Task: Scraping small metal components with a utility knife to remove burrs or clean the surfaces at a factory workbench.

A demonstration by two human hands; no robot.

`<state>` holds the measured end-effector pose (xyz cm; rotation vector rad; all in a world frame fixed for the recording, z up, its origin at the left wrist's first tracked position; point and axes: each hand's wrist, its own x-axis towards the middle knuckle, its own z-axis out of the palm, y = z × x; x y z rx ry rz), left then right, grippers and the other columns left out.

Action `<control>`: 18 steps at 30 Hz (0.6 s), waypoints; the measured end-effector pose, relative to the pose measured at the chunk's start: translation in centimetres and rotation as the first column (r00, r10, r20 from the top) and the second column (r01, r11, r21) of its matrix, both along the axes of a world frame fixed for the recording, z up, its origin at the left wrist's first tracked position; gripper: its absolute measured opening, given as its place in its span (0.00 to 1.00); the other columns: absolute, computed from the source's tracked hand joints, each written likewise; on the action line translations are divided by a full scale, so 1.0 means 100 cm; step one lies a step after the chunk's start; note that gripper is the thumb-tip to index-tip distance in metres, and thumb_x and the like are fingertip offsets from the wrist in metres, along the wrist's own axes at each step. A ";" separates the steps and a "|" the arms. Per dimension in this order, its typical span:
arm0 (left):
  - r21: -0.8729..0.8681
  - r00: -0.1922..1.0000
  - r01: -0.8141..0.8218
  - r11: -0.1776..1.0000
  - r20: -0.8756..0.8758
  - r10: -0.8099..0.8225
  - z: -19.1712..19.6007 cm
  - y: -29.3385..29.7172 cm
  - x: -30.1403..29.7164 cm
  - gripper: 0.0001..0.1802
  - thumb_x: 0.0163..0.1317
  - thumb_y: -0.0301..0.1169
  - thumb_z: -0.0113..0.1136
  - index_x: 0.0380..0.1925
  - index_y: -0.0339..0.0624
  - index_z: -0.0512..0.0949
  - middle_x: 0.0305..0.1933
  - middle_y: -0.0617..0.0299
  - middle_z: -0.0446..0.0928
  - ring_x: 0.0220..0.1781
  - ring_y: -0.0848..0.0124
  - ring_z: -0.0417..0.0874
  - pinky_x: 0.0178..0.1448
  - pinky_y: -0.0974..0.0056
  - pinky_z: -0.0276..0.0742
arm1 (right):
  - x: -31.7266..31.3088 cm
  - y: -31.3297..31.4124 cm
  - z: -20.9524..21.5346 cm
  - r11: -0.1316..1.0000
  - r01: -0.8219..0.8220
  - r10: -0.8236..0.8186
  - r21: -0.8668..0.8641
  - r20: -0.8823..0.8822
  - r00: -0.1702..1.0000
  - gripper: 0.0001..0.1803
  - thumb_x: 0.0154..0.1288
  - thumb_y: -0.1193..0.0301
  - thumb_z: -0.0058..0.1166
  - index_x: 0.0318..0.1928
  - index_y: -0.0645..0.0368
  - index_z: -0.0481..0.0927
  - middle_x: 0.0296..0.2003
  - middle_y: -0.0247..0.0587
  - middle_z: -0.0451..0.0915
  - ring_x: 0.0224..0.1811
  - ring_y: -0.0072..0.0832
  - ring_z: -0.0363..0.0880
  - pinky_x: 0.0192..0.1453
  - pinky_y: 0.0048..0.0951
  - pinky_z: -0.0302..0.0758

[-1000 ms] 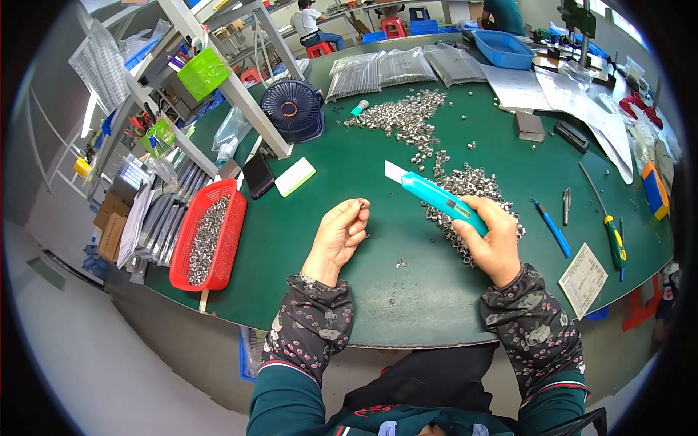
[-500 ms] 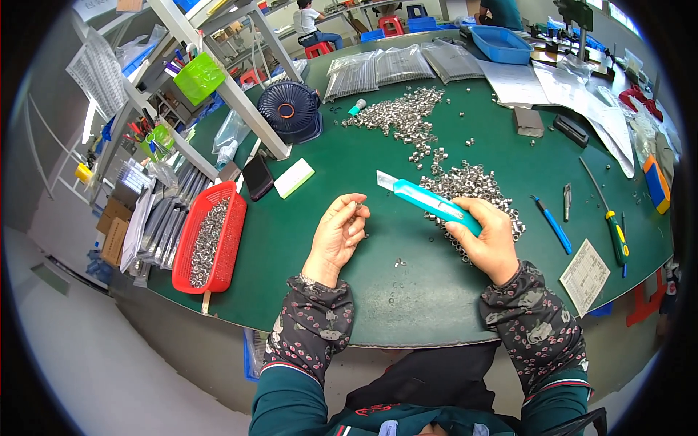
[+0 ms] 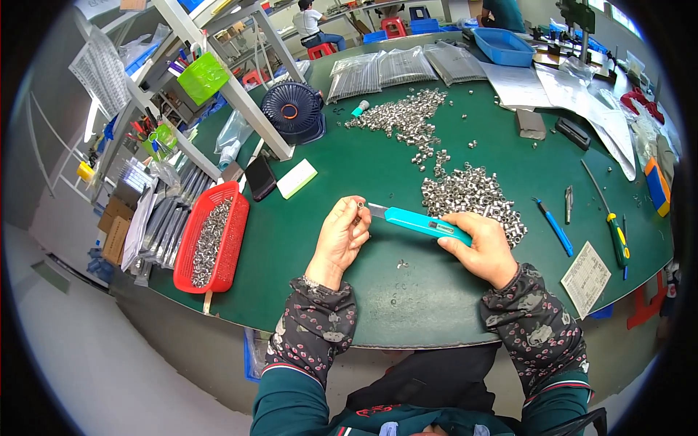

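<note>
One red basket [image 3: 234, 211] holds many small metal parts [image 3: 209, 243].

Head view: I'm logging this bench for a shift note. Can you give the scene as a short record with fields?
left hand: pinches a small metal ring at its fingertips
right hand: grips a teal utility knife, blade toward the ring
surface: green table
nearby: pile of metal rings beyond the knife; red basket of parts at left

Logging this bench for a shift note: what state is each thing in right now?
left hand: pinching a small metal ring
right hand: gripping the teal utility knife
teal utility knife: blade out, tip at the ring
red tray: holds metal parts
fan: cannot tell if running
</note>
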<state>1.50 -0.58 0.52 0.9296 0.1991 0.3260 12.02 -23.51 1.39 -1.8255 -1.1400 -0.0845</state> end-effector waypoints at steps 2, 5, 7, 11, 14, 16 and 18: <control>0.010 1.000 0.012 1.000 0.010 -0.012 -0.002 -0.001 0.000 0.08 0.65 0.33 0.44 0.36 0.42 0.68 0.24 0.63 0.70 0.16 0.82 0.59 0.14 0.79 0.52 | -0.001 0.000 0.001 1.000 -0.024 0.024 -0.019 -0.024 0.999 0.16 0.49 0.65 0.57 0.39 0.58 0.77 0.29 0.43 0.77 0.29 0.38 0.77 0.33 0.33 0.72; 0.003 0.999 0.033 0.999 0.021 -0.033 -0.002 -0.002 0.001 0.08 0.64 0.34 0.45 0.36 0.42 0.68 0.22 0.65 0.68 0.16 0.82 0.59 0.14 0.79 0.51 | -0.001 0.000 0.001 0.999 -0.040 0.040 -0.022 -0.022 0.999 0.15 0.50 0.65 0.56 0.39 0.57 0.77 0.28 0.43 0.77 0.29 0.38 0.76 0.32 0.33 0.72; 0.020 0.999 0.033 0.999 0.028 -0.034 -0.002 -0.002 0.001 0.08 0.64 0.34 0.45 0.36 0.42 0.68 0.22 0.65 0.68 0.16 0.82 0.59 0.14 0.80 0.51 | -0.001 0.000 0.000 0.998 -0.046 0.046 -0.031 -0.020 0.999 0.15 0.50 0.64 0.56 0.39 0.57 0.77 0.29 0.43 0.77 0.29 0.38 0.76 0.33 0.33 0.72; 0.079 0.999 0.038 0.996 0.033 -0.041 0.001 -0.006 0.001 0.08 0.65 0.34 0.45 0.35 0.41 0.68 0.20 0.67 0.67 0.15 0.83 0.58 0.14 0.80 0.50 | 0.001 0.000 -0.001 0.996 -0.063 0.062 -0.057 -0.022 0.998 0.15 0.51 0.65 0.56 0.40 0.57 0.77 0.29 0.43 0.77 0.29 0.38 0.76 0.32 0.34 0.72; 0.131 1.000 0.021 0.991 0.003 -0.021 0.003 -0.008 0.002 0.08 0.65 0.34 0.44 0.34 0.41 0.69 0.18 0.68 0.65 0.14 0.84 0.57 0.13 0.80 0.49 | 0.001 0.000 -0.004 0.999 -0.035 0.034 -0.016 -0.014 0.999 0.15 0.50 0.64 0.56 0.39 0.56 0.77 0.27 0.42 0.76 0.27 0.38 0.76 0.31 0.35 0.71; 0.151 1.000 0.013 0.989 -0.006 -0.012 0.002 -0.008 0.002 0.09 0.65 0.35 0.44 0.33 0.41 0.69 0.17 0.68 0.65 0.14 0.84 0.57 0.13 0.80 0.49 | -0.002 0.000 0.001 0.999 -0.002 0.004 -0.041 0.045 0.999 0.15 0.50 0.65 0.56 0.39 0.56 0.77 0.25 0.41 0.75 0.25 0.38 0.75 0.29 0.35 0.70; 0.170 1.000 0.006 0.985 -0.014 -0.003 0.002 -0.008 0.002 0.10 0.65 0.35 0.44 0.33 0.41 0.69 0.16 0.68 0.64 0.13 0.84 0.56 0.13 0.79 0.49 | -0.005 -0.001 0.005 0.997 0.033 -0.026 -0.063 0.107 0.994 0.15 0.50 0.65 0.56 0.39 0.56 0.76 0.24 0.41 0.74 0.24 0.38 0.74 0.27 0.35 0.70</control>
